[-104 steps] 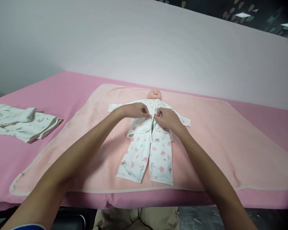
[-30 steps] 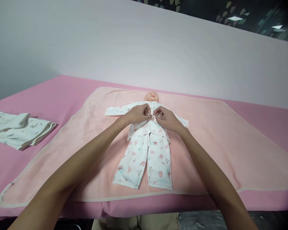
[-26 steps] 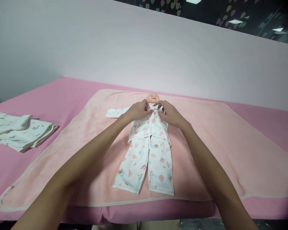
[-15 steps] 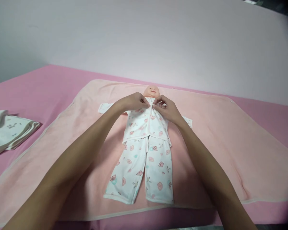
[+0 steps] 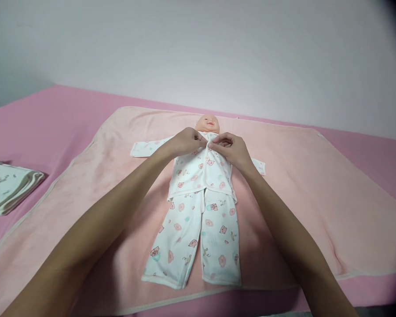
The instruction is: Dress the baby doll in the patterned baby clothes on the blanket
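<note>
A baby doll (image 5: 207, 123) lies on its back, dressed in a white printed jacket (image 5: 201, 171) and matching trousers (image 5: 219, 237). Both of my hands meet at the jacket's front opening, just below the doll's chin. My left hand (image 5: 188, 141) pinches one front edge near the collar. Close beside it, my right hand (image 5: 229, 147) pinches the other edge, thumb and fingers drawn together. Below the hands the two jacket fronts lie together down to the hem. Any fastener between the fingertips is hidden.
A peach blanket (image 5: 293, 198) is spread beneath the doll over a pink surface (image 5: 29, 119). Folded printed cloths (image 5: 9, 185) lie at the left edge. A pale wall (image 5: 198, 53) rises behind.
My fingertips have come slightly closer together at the jacket's collar, both hands keeping their pinch. The whole view has shifted a little, and the folded cloths sit further left.
</note>
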The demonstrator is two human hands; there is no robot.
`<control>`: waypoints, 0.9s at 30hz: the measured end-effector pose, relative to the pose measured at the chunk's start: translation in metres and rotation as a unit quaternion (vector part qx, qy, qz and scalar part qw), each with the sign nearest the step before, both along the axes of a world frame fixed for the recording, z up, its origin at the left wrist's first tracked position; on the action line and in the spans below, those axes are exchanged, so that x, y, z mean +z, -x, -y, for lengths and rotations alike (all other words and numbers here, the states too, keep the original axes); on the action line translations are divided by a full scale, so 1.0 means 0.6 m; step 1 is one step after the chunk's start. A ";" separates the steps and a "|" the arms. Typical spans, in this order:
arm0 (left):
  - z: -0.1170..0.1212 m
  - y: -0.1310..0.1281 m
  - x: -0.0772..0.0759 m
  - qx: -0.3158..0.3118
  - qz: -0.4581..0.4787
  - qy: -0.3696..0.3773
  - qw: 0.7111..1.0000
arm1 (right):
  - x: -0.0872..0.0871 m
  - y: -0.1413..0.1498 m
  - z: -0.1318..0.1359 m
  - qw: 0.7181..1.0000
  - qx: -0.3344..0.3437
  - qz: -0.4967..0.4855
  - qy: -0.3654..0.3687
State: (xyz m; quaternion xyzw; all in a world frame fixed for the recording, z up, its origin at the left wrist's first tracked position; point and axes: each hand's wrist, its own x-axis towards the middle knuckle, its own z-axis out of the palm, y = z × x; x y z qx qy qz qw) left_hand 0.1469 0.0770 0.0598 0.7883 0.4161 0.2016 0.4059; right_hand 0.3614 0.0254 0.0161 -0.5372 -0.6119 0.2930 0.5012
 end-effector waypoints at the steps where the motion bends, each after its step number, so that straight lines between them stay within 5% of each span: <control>1: -0.001 0.000 -0.002 -0.004 0.003 0.001 1.000 | 0.002 0.003 0.003 1.000 -0.011 0.008 -0.004; 10: 0.001 0.007 -0.009 0.009 0.020 0.016 1.000 | 0.007 -0.007 0.010 0.999 0.046 -0.023 0.014; 27: 0.009 -0.004 -0.013 0.030 0.011 -0.021 0.999 | -0.007 0.019 0.008 0.999 -0.034 0.023 -0.024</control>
